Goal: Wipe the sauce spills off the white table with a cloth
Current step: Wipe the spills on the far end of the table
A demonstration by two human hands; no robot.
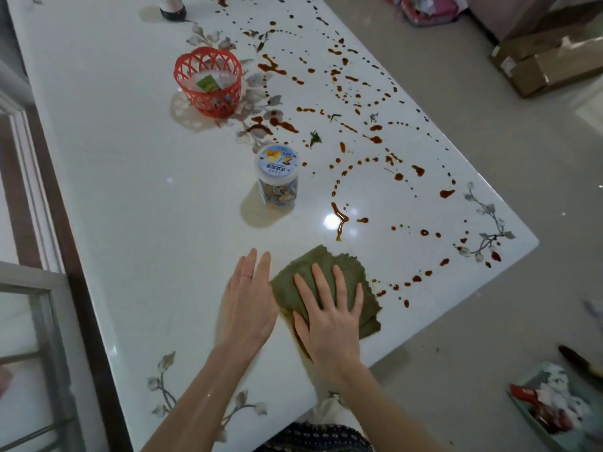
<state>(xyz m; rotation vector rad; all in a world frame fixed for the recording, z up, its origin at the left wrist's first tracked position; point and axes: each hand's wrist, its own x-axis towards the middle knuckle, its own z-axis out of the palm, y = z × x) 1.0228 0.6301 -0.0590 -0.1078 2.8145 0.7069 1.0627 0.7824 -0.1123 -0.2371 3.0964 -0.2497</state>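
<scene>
A green cloth (355,282) lies flat on the white table (140,203) near its front right corner. My right hand (329,318) presses on the cloth with straight, spread fingers. My left hand (248,301) rests flat on the bare table just left of the cloth, its fingers straight. Brown sauce spills (339,220) dot and streak the table beyond the cloth and to its right, in curved trails up to the far end. A thin brown smear shows beside my right wrist.
A clear jar with a blue lid (277,177) stands beyond my hands. A red plastic basket (208,83) sits farther back, a dark bottle (172,8) at the far end. Cardboard boxes (548,60) lie on the floor at right. Small green leaf bits lie among the spills.
</scene>
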